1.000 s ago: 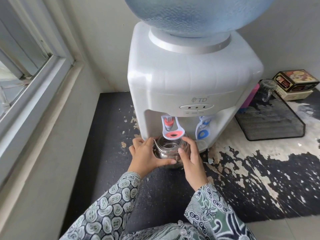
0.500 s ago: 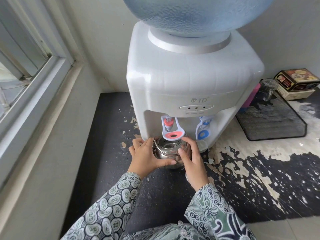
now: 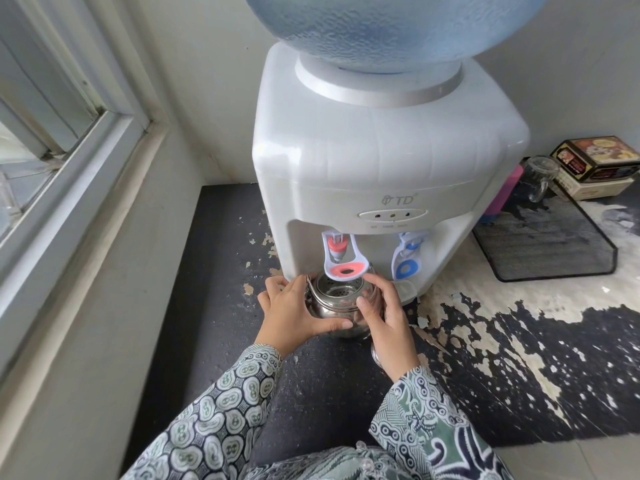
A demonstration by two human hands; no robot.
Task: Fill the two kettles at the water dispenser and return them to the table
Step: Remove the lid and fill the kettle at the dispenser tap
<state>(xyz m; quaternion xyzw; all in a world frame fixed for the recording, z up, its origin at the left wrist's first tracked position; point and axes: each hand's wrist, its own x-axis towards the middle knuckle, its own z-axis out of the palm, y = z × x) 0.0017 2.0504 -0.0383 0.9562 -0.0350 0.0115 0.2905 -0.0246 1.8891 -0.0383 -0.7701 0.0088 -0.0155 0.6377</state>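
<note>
- Both hands cup the small steel kettle under the red tap of the water dispenser: left hand and right hand each wrap a side.
- The mouth sits slightly forward of the spout, so water could likely splash onto the tabletop.
- A filled kettle may slip from palms alone.

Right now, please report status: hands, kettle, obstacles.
Left hand and right hand both clasp the kettle. Kettle open, under red tap. Nothing in the way.
</note>
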